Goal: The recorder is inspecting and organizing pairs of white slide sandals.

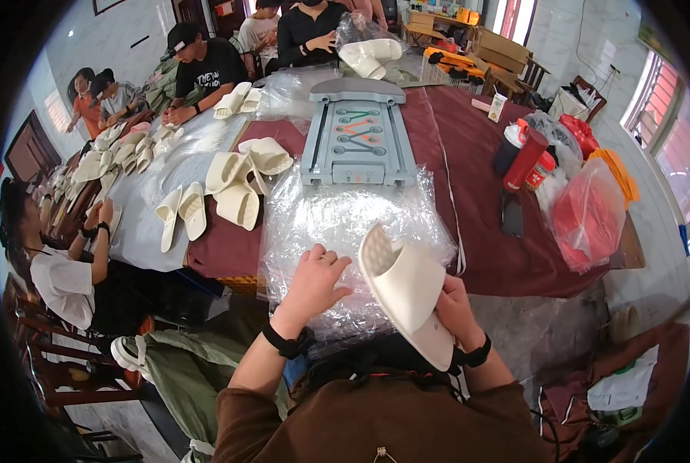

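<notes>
My right hand (458,310) grips a cream slide slipper (411,292) by its side, the footbed tilted up and its bumpy sole end pointing away from me. Whether a second slipper lies behind it I cannot tell. Just left of it, my left hand (314,284) rests on a stack of clear plastic bags (360,224) at the table's near edge, thumb apart from the fingers and nothing in its grip. Beyond the bags stands a grey plastic device (358,135) with slots and coloured markings on top.
Loose cream slippers (241,181) lie left of the bags. On the right are a dark red bottle (525,160), a phone (512,213) and a red-filled plastic bag (589,216). Co-workers sit along the left and far sides, one holding bagged slippers (369,58).
</notes>
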A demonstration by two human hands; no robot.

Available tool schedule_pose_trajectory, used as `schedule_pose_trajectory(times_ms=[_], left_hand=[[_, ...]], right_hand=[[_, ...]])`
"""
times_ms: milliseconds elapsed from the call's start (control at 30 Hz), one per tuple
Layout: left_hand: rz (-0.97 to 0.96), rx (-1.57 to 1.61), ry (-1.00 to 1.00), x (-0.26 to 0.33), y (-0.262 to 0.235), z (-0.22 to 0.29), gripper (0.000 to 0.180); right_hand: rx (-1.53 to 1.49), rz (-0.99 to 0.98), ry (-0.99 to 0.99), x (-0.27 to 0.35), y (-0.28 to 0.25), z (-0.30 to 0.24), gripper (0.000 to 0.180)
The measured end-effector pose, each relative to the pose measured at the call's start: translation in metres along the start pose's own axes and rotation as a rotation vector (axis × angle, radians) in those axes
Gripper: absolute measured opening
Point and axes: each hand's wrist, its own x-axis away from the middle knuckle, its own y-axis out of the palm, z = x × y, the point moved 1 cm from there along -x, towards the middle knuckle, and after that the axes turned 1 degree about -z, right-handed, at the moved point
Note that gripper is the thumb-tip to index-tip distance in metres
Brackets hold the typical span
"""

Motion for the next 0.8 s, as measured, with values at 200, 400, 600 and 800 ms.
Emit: schedule_pose_trajectory(times_ms=[200, 400, 600, 800], left_hand=[[-0.074, 0.180, -0.175, -0.004, 0.026, -0.013, 0.032], [0.068, -0.026, -0.176, -0.016, 0.035, -0.003, 0.036], [0.266, 0.032, -0.225, -0.024, 0.015, -0.004, 0.027], [0.366, 0.420, -0.404, -0.042, 0.006, -0.018, 0.013]], right_hand=[[0.196, -0.230, 0.012, 0.010, 0.011, 0.006, 0.023], [0.145, -0.214, 0.111, 0.013, 0.017, 0.011, 0.024], [0.260, -0.110, 0.048, 0.012, 0.010, -0.003, 0.025], [0.712, -0.117, -0.042, 0.011, 0.017, -0.017, 0.028]])
